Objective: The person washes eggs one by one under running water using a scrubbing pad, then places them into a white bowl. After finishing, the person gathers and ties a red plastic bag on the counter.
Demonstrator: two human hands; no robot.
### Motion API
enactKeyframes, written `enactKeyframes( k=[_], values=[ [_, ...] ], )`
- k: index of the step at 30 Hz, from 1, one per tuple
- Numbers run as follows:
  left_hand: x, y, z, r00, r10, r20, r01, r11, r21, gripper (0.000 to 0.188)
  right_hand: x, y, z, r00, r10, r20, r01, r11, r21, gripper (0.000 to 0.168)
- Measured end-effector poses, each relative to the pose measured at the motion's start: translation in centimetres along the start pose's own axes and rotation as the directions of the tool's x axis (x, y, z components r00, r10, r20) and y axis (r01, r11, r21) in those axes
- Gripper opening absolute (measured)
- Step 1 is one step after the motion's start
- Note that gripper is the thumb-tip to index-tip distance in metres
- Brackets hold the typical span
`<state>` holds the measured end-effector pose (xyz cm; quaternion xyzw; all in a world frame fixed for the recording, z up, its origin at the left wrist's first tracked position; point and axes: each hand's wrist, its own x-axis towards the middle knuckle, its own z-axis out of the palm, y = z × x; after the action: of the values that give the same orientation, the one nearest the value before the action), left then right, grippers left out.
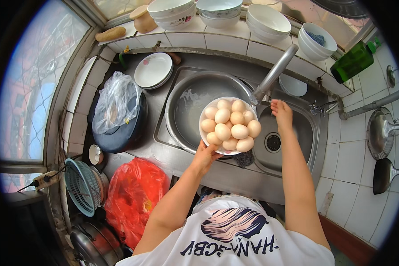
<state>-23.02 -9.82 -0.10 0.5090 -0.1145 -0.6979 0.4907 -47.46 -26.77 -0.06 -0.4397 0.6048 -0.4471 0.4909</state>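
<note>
My left hand (pixel 206 156) grips the near rim of a white bowl (pixel 202 138) heaped with pale brown eggs (pixel 231 124). The bowl is above the right side of a wide metal basin (pixel 183 133), which has a little water in it and sits in the left sink. Beside the metal faucet (pixel 274 73) is my right hand (pixel 282 114), fingers half curled near a small lever (pixel 266 99). Whether they grip the lever is not clear. Below that hand lies the right sink (pixel 292 143) with its drain (pixel 272 142). A dark scouring pad (pixel 244 159) rests on the sink's front edge.
Stacked white bowls (pixel 269 23) line the tiled ledge. A green bottle (pixel 352 63) stands far right. Left are plates (pixel 153 69), a dark lidded container (pixel 119 136) under a clear plastic bag (pixel 116 103), a red plastic bag (pixel 136 196) and a blue-green basket (pixel 81 186). Utensils (pixel 382 133) hang right.
</note>
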Motion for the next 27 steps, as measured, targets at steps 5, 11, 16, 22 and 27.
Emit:
enactKeyframes(
  k=[5, 11, 16, 22, 27],
  values=[
    [-0.3, 0.2, -0.2, 0.999, 0.029, -0.031, -0.030, 0.999, -0.015, 0.052, -4.9, -1.1, 3.9, 0.850, -0.456, 0.264, 0.493, 0.865, -0.091, 0.029],
    [-1.1, 2.0, -0.6, 0.996, 0.072, -0.061, -0.068, 0.995, 0.075, 0.050, -7.4, -4.1, 8.2, 0.731, -0.424, 0.535, 0.655, 0.657, -0.374, 0.043],
    [-1.6, 3.0, -1.5, 0.990, 0.113, -0.082, -0.104, 0.989, 0.110, 0.050, -8.0, -3.7, 10.5, 0.717, -0.405, 0.568, 0.682, 0.578, -0.448, 0.048],
    [-2.4, 4.0, -2.3, 0.986, 0.111, -0.123, -0.094, 0.986, 0.134, 0.051, -9.1, -3.8, 12.5, 0.706, -0.403, 0.583, 0.691, 0.575, -0.439, 0.055],
    [-2.2, 4.0, -3.1, 0.986, 0.093, -0.141, -0.073, 0.987, 0.142, 0.050, -9.4, -3.0, 13.5, 0.736, -0.359, 0.574, 0.654, 0.599, -0.463, 0.059]
  ],
)
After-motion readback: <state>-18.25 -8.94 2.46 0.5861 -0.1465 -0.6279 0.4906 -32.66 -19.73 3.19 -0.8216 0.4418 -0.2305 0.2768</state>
